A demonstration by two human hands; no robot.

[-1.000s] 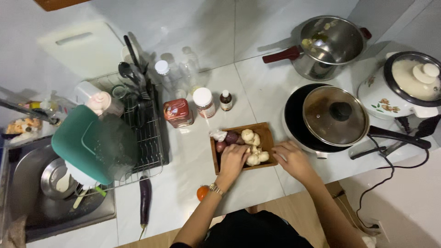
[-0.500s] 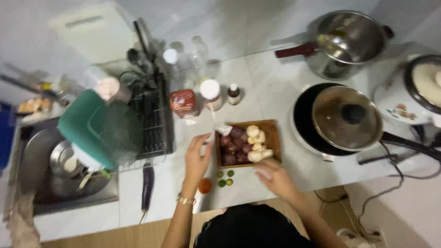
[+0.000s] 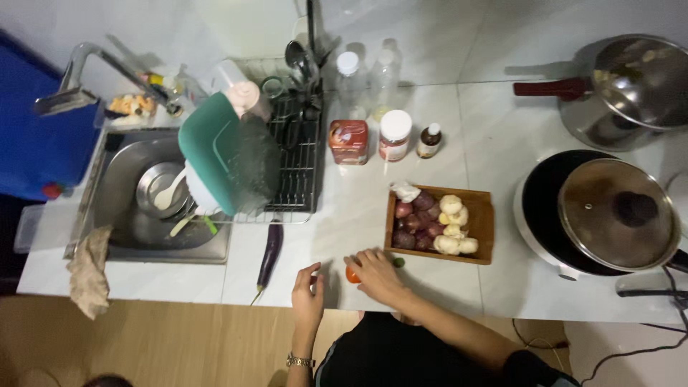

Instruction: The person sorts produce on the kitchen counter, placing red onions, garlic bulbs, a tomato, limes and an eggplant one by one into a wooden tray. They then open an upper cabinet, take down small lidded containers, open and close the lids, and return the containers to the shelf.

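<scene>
Two hands work at the near edge of the white counter (image 3: 430,107). Left hand (image 3: 308,295): fingers loosely curled, resting on the counter edge; nothing seen held in it, though what the palm covers cannot be told. Right hand (image 3: 378,275): spread flat, palm down, fingertips touching a small red-orange tomato (image 3: 352,274) at its left side; cupped over the fruit rather than closed round it. A small green lime (image 3: 398,262) shows just past the knuckles, partly hidden.

Risk 1: tomato and lime are both round and lie near the counter's near edge. A sweep or nudge from either hand could roll them off onto the wooden floor (image 3: 165,344).

Risk 2: a purple eggplant (image 3: 269,252) lies just left of the left hand, stem end pointing toward the same edge; a careless wrist could push it over.

Farther off: wooden tray (image 3: 487,215) with red onions (image 3: 416,218) and garlic bulbs (image 3: 453,213), touching nothing of the hands. A knock on its near wall could shift it, judged unlikely.

Far left: sink (image 3: 122,179) with dishes, dish rack (image 3: 297,172) with a green bowl (image 3: 208,158). Far centre: red tin (image 3: 348,141), white-lidded jar (image 3: 395,135), small brown bottle (image 3: 429,140). Right: lidded pan (image 3: 616,213), well apart.

Frame is dim, so fine finger contact is uncertain.
</scene>
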